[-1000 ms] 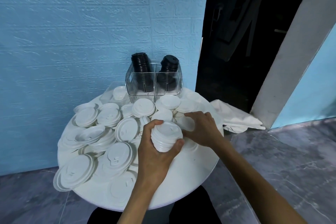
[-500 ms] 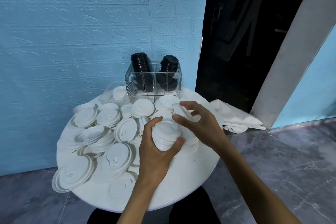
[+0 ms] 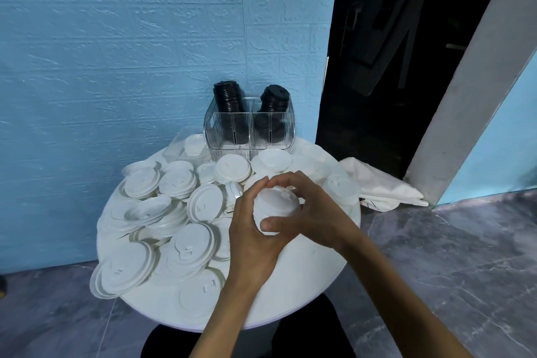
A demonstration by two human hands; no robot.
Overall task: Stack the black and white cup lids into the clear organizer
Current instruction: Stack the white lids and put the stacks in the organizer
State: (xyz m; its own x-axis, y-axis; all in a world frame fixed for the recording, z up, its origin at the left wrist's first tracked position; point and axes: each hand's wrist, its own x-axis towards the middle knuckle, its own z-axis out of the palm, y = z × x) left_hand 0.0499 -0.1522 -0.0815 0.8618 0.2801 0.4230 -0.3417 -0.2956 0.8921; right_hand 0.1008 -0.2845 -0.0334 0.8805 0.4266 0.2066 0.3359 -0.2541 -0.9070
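Note:
A small stack of white lids (image 3: 276, 205) is held above the middle of the round white table (image 3: 313, 279). My left hand (image 3: 250, 229) grips the stack from the left and below. My right hand (image 3: 313, 212) curls over it from the right, thumb on its front. Many loose white lids (image 3: 200, 206) cover the table's left and back. The clear organizer (image 3: 250, 131) stands at the back edge against the wall, with two stacks of black lids (image 3: 229, 96) rising out of its rear compartments.
A blue textured wall runs behind the table. A dark doorway opens at the right, beside a grey post. White cloth (image 3: 377, 186) lies on the floor right of the table. A clear plastic bag (image 3: 180, 145) sits left of the organizer. The floor is grey marble.
My right hand picked a white lid from the table, brought it left onto the stack in my left hand and now closes over it.

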